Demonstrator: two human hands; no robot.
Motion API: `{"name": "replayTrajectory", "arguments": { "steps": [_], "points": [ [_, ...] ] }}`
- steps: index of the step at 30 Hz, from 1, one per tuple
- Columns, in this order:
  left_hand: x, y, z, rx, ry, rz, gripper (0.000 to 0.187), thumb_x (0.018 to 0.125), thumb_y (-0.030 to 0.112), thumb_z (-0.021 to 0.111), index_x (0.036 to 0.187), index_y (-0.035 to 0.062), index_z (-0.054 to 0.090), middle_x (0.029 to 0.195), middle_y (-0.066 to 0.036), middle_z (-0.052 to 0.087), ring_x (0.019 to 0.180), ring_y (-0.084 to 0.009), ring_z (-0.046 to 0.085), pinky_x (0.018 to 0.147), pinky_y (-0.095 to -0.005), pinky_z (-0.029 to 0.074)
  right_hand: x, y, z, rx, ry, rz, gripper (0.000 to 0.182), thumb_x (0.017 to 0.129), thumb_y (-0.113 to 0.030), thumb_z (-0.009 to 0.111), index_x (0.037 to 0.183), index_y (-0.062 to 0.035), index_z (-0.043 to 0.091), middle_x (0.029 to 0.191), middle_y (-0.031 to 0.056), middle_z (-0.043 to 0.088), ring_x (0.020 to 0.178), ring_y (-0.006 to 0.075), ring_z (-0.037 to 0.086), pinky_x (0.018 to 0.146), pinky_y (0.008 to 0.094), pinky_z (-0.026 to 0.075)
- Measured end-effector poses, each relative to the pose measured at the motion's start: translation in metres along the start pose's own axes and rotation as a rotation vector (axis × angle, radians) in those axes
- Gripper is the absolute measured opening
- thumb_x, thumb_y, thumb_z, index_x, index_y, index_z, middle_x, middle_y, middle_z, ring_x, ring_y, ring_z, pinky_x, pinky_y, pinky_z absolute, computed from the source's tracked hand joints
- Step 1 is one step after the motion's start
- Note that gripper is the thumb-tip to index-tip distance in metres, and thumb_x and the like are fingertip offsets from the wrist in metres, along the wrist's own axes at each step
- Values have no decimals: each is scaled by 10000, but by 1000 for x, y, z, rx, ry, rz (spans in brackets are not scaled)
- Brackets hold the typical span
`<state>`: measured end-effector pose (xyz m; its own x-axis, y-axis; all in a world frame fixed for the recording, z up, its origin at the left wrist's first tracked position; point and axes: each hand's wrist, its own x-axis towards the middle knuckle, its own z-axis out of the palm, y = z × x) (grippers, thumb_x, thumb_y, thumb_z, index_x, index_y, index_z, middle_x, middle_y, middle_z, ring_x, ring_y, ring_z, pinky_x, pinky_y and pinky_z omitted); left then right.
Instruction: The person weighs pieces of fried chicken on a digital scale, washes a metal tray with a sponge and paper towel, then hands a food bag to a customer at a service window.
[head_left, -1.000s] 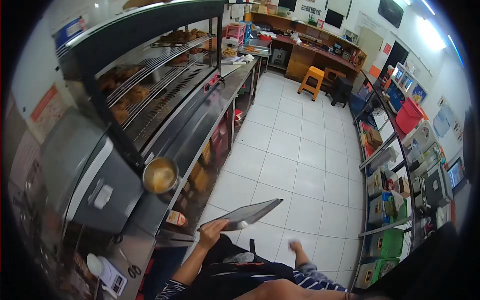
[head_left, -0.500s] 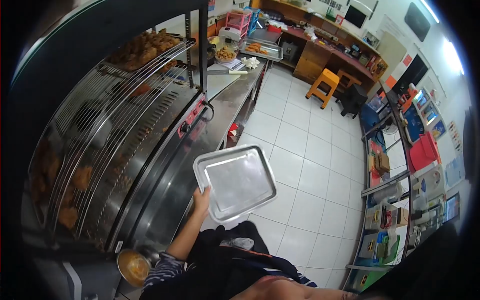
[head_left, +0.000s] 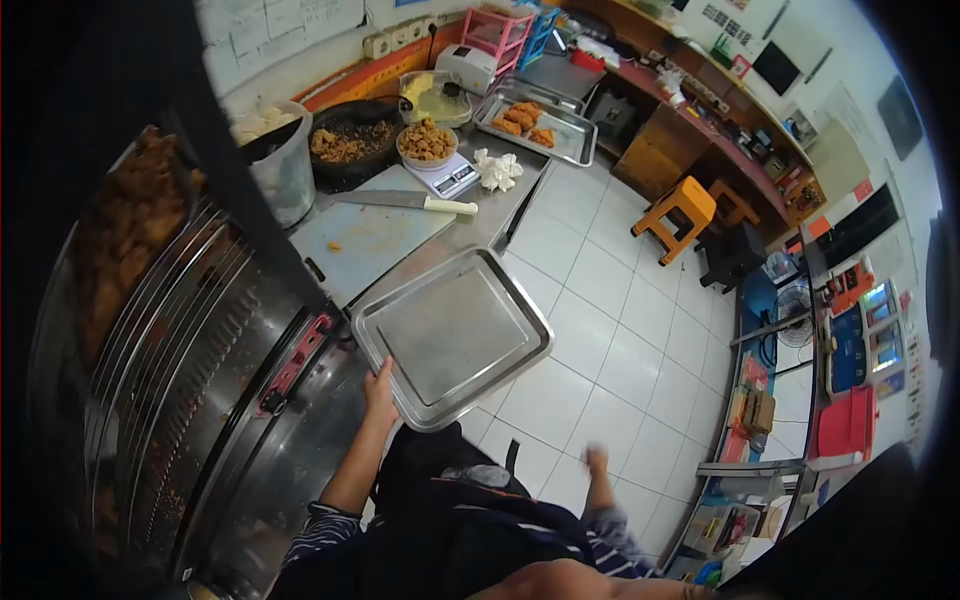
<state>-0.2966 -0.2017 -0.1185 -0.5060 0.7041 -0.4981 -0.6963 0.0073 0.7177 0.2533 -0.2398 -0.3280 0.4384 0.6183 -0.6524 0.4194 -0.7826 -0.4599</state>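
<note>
My left hand [head_left: 379, 397] grips the near left edge of a rectangular metal tray [head_left: 455, 335], thumb over the rim. The tray is tilted, with nothing lying in it, and hangs over the floor beside the counter's edge. Out to the right, my right hand [head_left: 597, 460] hangs over the floor tiles, away from the tray; motion blurs its fingers. Beyond the tray, a knife [head_left: 405, 201] with a pale handle lies on a cutting board [head_left: 365, 240]. A bowl of fried pieces [head_left: 427, 143] sits on a white kitchen scale [head_left: 453, 177].
A heated display cabinet [head_left: 290, 365] with wire racks and fried food stands at left. Another metal tray [head_left: 575, 140] holds fried pieces at the counter's far end. An orange stool [head_left: 676, 218] stands on the tiled floor [head_left: 560, 375]. Shelving [head_left: 745, 468] lines the right side.
The view has moved forward along the counter, bringing the cutting board and scale closer. The tray stays in my left hand. My right hand has come into view at the right.
</note>
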Motion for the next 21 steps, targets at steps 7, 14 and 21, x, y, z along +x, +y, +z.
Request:
{"name": "replayTrajectory", "arguments": {
  "steps": [7,14,21],
  "points": [
    [33,37,45,-105,174,-163,247,707,186,563,887,30,498,795,-56,539,720,-206,546,670,-335,462,29,-576,56,-190,171,-1306,387,692,-231,610,1014,-38,517,937,165,558,862,295,539,761,354,430],
    [56,65,144,-307,186,-2,395,545,78,420,917,-43,474,853,-114,532,803,-259,532,769,-341,446,-7,-766,131,-875,50,-1388,846,497,-402,738,1238,-284,345,1314,157,239,1163,396,266,903,515,298],
    [76,17,188,-440,340,161,511,532,70,442,1026,-62,431,914,-142,510,915,-282,490,852,-374,392,64,-791,161,-637,-420,-1668,494,527,-336,728,939,-102,588,1147,125,478,1081,290,408,845,430,380]
  ]
}}
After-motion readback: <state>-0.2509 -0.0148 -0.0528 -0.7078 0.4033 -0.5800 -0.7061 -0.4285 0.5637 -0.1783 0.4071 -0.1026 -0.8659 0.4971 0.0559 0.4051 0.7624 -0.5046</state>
